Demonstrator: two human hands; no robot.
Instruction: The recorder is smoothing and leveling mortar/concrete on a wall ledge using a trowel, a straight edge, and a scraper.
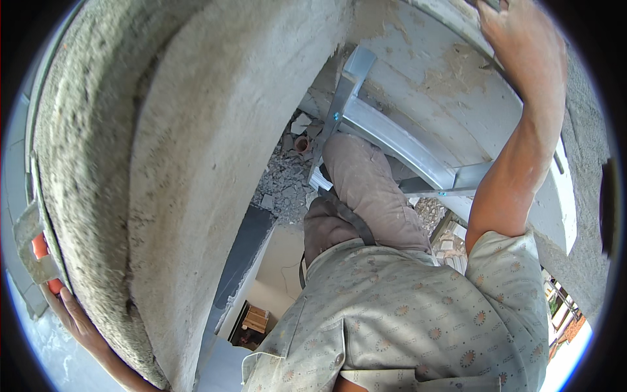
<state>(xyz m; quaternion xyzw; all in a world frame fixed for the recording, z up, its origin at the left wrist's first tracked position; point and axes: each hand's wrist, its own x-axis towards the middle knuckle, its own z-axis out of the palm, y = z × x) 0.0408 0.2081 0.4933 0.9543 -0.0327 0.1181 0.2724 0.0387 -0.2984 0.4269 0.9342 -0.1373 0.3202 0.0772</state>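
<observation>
My left hand [75, 313] is at the far left, outside a thick rough concrete edge [91, 163], its fingers curled at the red part [54, 285] of a grey-and-red tool [28, 233] whose full shape I cannot make out. My right hand [519, 36] reaches up at the top right, fingers bent over the rim of a curved plastered surface [431, 78], their tips partly out of view. An aluminium ladder [398, 147] stands below that surface, against my legs [362, 189] in dusty trousers.
Broken rubble [281, 189] lies far below between the concrete and the ladder. A dark ledge [238, 248] borders a lower pale floor [268, 268] with a wooden crate [255, 320]. A rough grey surface [584, 117] runs along the right rim of the view.
</observation>
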